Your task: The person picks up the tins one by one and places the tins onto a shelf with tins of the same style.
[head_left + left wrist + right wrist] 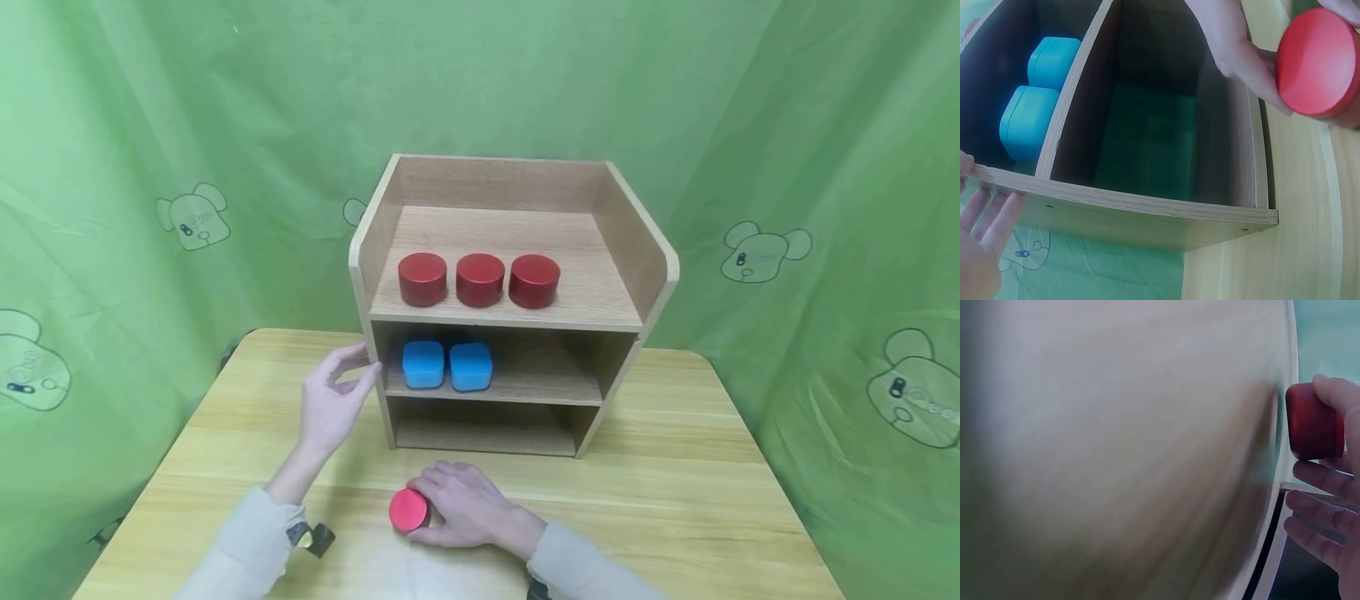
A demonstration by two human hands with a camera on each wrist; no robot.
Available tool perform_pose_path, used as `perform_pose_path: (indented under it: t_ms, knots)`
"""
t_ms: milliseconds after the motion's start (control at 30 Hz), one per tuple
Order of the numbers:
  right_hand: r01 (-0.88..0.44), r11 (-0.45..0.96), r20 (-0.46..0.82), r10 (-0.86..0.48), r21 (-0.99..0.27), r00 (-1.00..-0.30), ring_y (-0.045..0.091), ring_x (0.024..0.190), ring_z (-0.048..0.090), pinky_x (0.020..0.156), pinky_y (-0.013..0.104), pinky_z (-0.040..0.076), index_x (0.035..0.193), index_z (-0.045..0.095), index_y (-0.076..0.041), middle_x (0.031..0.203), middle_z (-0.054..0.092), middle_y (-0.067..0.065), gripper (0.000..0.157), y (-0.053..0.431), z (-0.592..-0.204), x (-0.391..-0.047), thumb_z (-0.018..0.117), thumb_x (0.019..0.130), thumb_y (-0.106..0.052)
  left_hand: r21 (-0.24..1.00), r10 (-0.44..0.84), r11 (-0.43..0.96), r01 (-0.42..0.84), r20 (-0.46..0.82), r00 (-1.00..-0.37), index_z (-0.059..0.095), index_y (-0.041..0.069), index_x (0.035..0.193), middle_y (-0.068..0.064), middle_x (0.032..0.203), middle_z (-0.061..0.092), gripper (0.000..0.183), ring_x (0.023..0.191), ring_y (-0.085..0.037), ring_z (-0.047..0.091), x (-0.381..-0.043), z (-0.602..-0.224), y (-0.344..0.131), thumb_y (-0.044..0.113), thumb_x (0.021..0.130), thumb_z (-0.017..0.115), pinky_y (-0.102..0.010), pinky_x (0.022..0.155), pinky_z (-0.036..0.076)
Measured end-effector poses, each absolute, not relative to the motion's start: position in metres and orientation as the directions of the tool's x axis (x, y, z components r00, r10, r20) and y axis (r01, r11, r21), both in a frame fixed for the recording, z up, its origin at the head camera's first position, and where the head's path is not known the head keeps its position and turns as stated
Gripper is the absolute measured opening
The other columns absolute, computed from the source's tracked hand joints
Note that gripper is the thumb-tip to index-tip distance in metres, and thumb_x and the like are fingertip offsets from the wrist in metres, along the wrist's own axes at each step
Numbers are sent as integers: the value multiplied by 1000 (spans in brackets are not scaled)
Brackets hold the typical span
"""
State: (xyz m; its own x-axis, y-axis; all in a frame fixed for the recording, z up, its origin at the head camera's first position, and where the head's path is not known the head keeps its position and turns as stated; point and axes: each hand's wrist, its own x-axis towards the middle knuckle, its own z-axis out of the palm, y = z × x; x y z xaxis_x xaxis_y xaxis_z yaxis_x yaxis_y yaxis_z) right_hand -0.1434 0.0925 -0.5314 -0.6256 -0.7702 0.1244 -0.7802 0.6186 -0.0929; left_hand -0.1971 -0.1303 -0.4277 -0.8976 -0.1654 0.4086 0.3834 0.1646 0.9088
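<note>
My right hand (468, 506) holds a small red round box (408, 510) low over the table in front of the shelf, thumb on one side and fingers on the other. In the right wrist view the same red box (1313, 422) sits between thumb and forefinger. My left hand (333, 396) touches the left side panel of the wooden shelf (502, 319); in the left wrist view its fingers (999, 225) lie straight along the panel's outer face. Two blue rounded-square boxes (423, 365) stand side by side at the left of the middle shelf.
Three red round boxes (480, 281) form a row along the front of the top shelf. The bottom compartment (483, 427) faces forward below the blue boxes. A light wooden table (675, 500) carries the shelf, and green curtains (247, 108) hang behind and at both sides.
</note>
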Motion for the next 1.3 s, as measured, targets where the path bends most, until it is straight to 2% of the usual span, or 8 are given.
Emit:
perform_pose_path:
  t_ms: [267, 567, 867, 1033, 1300]
  knots:
    - [-765, 640, 120, -756, -68, -643, 15, 121, 68, 105, 35, 62, 136, 65, -21, 127, 74, -6, 64, 103, -521, -139, 66, 93, -69, 911, -168, 168, 377, 403, -899, 68, -6, 126, -28, 124, 71, 36, 102, 9, 68, -197, -427, -130, -7, 90, 75, -17, 85, 66]
    - [-757, 651, 256, -724, -51, -640, 12, 109, 70, 98, 33, 64, 130, 68, -20, 118, 76, -8, 60, 122, -509, -140, 73, 89, -65, 911, -165, 171, 376, 403, -900, 67, -7, 126, -28, 124, 71, 36, 102, 10, 67, -197, -426, -129, -7, 91, 74, -16, 85, 65]
    - [-699, 712, 248, -668, -61, -702, 15, 109, 70, 100, 41, 65, 133, 68, -18, 119, 76, -5, 65, 143, -492, -140, 70, 90, -68, 909, -171, 175, 379, 407, -897, 68, -6, 125, -26, 122, 72, 35, 101, 9, 68, -195, -425, -129, -6, 90, 75, -16, 84, 66]
    - [-670, 738, 289, -627, -76, -724, 16, 107, 69, 99, 43, 65, 131, 68, -21, 116, 76, -5, 63, 150, -483, -137, 73, 88, -67, 909, -170, 172, 379, 407, -898, 68, -6, 125, -28, 122, 71, 35, 101, 9, 68, -196, -426, -129, -6, 91, 75, -16, 84, 65]
    - [-659, 751, 426, -586, -33, -689, 14, 99, 68, 85, 36, 67, 123, 70, -21, 105, 75, -8, 62, 154, -473, -132, 82, 80, -64, 907, -171, 173, 384, 412, -895, 67, -7, 125, -28, 123, 71, 36, 101, 9, 67, -195, -426, -128, -7, 90, 75, -16, 84, 65]
